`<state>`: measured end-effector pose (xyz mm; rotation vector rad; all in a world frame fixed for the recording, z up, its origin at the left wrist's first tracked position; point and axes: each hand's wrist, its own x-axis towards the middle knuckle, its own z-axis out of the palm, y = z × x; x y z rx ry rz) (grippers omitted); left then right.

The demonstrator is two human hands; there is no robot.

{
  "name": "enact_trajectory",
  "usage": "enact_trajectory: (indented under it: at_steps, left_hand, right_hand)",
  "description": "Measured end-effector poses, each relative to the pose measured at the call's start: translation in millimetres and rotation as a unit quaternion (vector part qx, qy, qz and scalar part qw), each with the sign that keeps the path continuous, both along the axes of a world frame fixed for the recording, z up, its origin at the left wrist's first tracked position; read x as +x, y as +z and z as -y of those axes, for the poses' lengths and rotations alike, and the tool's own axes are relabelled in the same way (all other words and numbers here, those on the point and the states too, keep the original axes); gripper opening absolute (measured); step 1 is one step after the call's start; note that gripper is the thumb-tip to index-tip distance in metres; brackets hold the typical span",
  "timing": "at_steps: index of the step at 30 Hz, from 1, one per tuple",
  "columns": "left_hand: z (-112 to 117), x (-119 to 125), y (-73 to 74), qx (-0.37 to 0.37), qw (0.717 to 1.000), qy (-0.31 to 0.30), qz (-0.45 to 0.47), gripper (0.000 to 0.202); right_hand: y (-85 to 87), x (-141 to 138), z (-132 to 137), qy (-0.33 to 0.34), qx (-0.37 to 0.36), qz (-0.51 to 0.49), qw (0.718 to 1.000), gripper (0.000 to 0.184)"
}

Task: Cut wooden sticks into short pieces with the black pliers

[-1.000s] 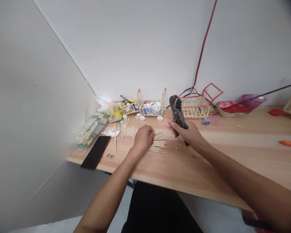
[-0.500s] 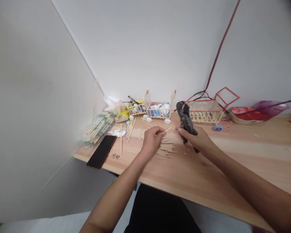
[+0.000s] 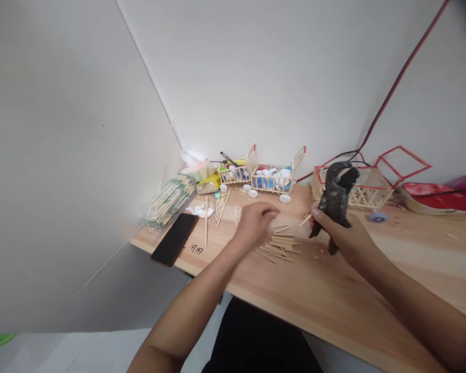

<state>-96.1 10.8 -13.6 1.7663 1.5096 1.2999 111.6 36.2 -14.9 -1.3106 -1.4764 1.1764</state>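
Pliers (image 3: 336, 194) plus short stick (image 3: 305, 220) in right hand (image 3: 344, 230)
Left hand (image 3: 254, 223) blurry near the stick pile (image 3: 282, 242), can't tell its grip

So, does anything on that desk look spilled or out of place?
Mildly: pale crumbs lie scattered beside the short sticks, like spilled scraps, and a crumpled white wad sits near the phone, looking discarded. Nothing looks plainly broken.

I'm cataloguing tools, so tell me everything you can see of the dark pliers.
The pliers look metallic, with a bulky, rounded head, small pale spots on the body, and two handles spread apart below. They are tilted but near upright, head up, gripped in the right hand, and partly cover the red-rimmed cart behind. Fine jaw detail is too blurred to tell.
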Motion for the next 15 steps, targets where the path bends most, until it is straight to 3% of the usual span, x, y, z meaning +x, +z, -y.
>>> enact_trajectory:
  at_steps: [3, 7, 10, 15]
  left_hand:
    - [-7, -57, 3.2, 0.014, 0.986, 0.123, -0.114, 0.022]
    - [-12, -120, 2.9, -0.107, 0.925, 0.224, -0.289, 0.031]
    - [-11, -139, -1.0, -0.137, 0.913, 0.221, -0.313, 0.029]
    - [-12, -141, -3.0, -0.153, 0.907, 0.205, -0.335, 0.026]
  right_hand:
    - [0.1, 0, -3, -0.020, -0.002, -0.006, 1.000, 0.043]
    - [1.3, -2, -3, -0.033, -0.026, -0.001, 0.999, 0.042]
    - [5.0, -4, 0, -0.027, -0.036, 0.012, 0.999, 0.042]
    - [4.5, -3, -1, -0.021, -0.029, 0.021, 0.999, 0.043]
